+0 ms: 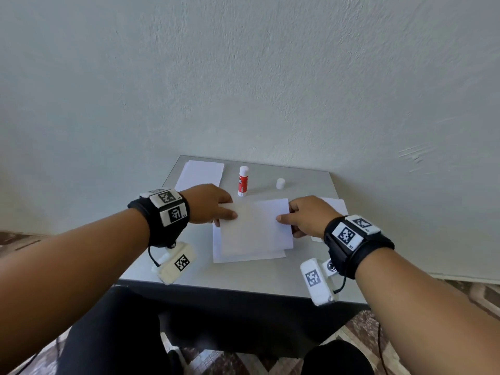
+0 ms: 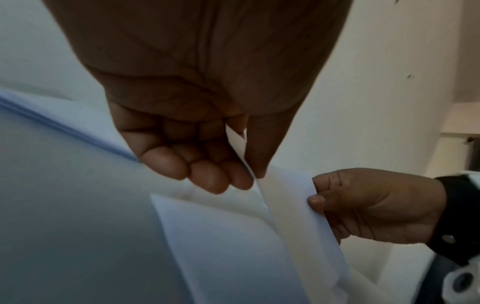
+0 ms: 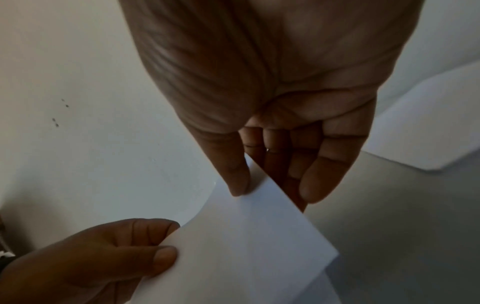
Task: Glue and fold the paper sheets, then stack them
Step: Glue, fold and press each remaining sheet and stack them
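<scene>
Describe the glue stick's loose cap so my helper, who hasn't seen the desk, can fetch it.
Start at the grey table against the wall and find the red-labelled glue stick standing near its far edge. Just right of it stands the cap: a small, plain white cylinder, the only upright thing there besides the stick.

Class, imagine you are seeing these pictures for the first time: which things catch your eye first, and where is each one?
Both hands meet at the middle of the grey table: the left hand and right hand pinch opposite edges of a white paper sheet, held over another sheet. Behind it stands an uncapped red-and-white glue stick, its white cap to the right.
</scene>
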